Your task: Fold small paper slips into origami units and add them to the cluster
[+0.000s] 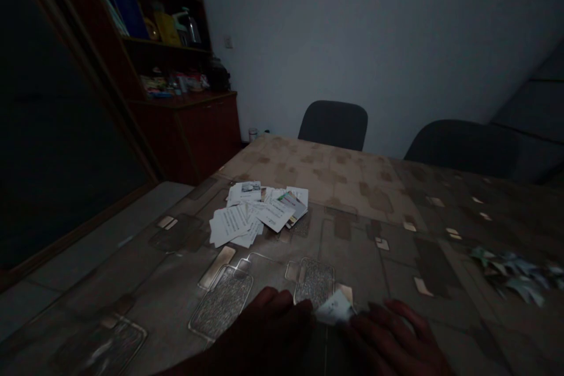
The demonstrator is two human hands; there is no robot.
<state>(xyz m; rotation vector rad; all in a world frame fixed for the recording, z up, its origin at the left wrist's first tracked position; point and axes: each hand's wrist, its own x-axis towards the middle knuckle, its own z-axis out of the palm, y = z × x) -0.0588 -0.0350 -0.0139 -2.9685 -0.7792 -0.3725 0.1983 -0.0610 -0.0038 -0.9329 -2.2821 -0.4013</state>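
Observation:
Near the front edge of the view, a small white paper card (335, 308) with a pointed top, apparently folded, lies between my two hands on the table. My left hand (279, 329) is curled, its fingertips pressing the card's left side. My right hand (394, 335) has its fingers bent onto the right side of the same card, slightly blurred. Dim light and the fingers hide the card's lower edge. Farther off, a loose pile of printed white cards (231, 224) is spread on the patterned tablecloth (352, 247).
A heap of folded paper pieces (515, 273) lies at the right of the table. Two dark chairs (333, 123) stand at the far side, before a pale wall. A reddish cabinet (207, 135) with shelves of household items is at the back left.

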